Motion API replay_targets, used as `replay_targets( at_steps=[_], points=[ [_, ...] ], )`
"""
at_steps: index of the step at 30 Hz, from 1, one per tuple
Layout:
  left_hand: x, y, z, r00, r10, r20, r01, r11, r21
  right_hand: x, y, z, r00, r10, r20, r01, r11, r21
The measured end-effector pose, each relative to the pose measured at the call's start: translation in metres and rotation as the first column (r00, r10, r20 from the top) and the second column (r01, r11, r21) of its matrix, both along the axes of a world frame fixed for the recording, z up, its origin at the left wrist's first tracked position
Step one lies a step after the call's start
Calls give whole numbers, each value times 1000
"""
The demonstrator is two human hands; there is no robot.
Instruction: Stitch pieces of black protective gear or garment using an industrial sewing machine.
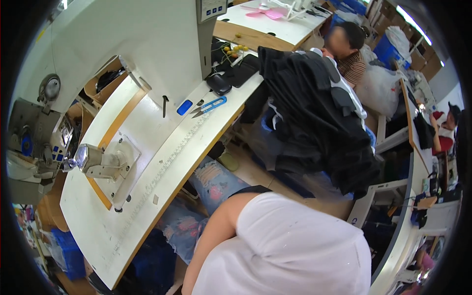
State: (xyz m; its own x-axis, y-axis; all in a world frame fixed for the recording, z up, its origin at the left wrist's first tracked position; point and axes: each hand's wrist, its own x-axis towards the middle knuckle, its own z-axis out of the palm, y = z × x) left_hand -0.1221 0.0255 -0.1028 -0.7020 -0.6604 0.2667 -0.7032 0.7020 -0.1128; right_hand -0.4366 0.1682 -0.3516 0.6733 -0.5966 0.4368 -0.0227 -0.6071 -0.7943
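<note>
Neither of my hands is in view. A bare arm (215, 230) from a white sleeve (290, 236) runs down to the lower edge, its hand out of sight. Beside it are ripped, patterned jeans (216, 184). Left of the arm stands a white sewing table (167, 169) with a ruler scale (172, 156) along its edge. On it lie blue-handled thread snips (210, 106), a small blue block (184, 107) and two black items, a rounded one (219, 84) and a flat one (242, 71). A large white sewing machine (132, 34) rises over the table, with a metal post (96, 160) below.
Black garments (314, 118) are heaped right of the table, some with white edges. Behind them a person (350, 69) in a striped top sits near a clear plastic bag (378, 91). Another worker (445, 130) is at the far right. A pink fan (263, 11) stands on the back table.
</note>
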Motion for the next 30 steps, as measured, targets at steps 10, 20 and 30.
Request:
replay_targets(
  at_steps=[10,20,30],
  points=[
    [-107,-8,-157,956,-279,92,293,930,-222,-201,287,140,-368,-920,-135,912,-386,142],
    [-402,163,-177,401,-801,-444,870,182,458,-266,537,161,-885,-334,-325,441,-826,-350],
    [-637,397,-93,-393,-677,-623,907,-398,-139,-244,525,120,-942,-102,-320,272,-791,-548]
  ],
)
